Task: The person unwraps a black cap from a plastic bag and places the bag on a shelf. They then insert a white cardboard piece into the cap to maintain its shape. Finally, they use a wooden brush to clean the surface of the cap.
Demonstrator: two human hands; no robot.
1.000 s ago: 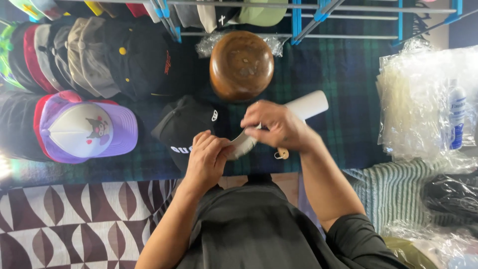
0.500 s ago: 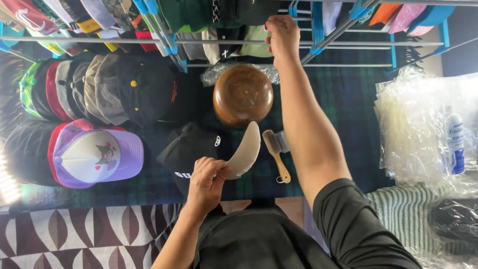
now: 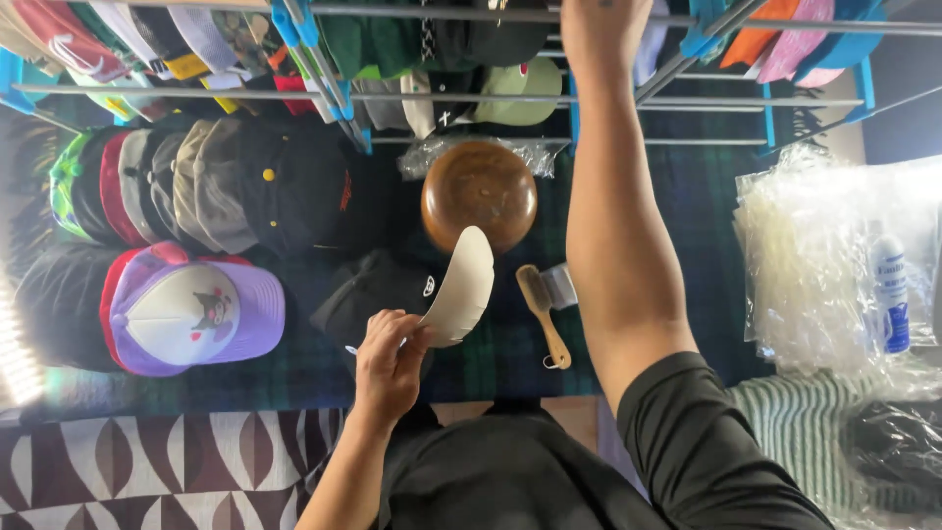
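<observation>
My left hand (image 3: 388,361) pinches a curved cream cap-brim insert (image 3: 459,287) by its lower end, holding it above a black cap (image 3: 368,294) on the dark plaid cloth. My right hand (image 3: 601,22) is stretched up to the metal rack bar (image 3: 785,24) at the top edge, among hanging caps; its fingers are cut off by the frame. Beside my right forearm lies a wooden-handled brush (image 3: 543,312). A round brown wooden cap form (image 3: 479,194) stands just beyond the insert.
A row of overlapping caps (image 3: 196,186) lies at the left, with a purple and white cap (image 3: 191,316) in front. Clear plastic bags (image 3: 834,265) and a white spray bottle (image 3: 890,294) are at the right. A patterned mat (image 3: 147,471) borders the near edge.
My right hand let go of the cream insert and rose to the rack at the top. The left hand keeps the insert, now unrolled and upright. The brush has come into view.
</observation>
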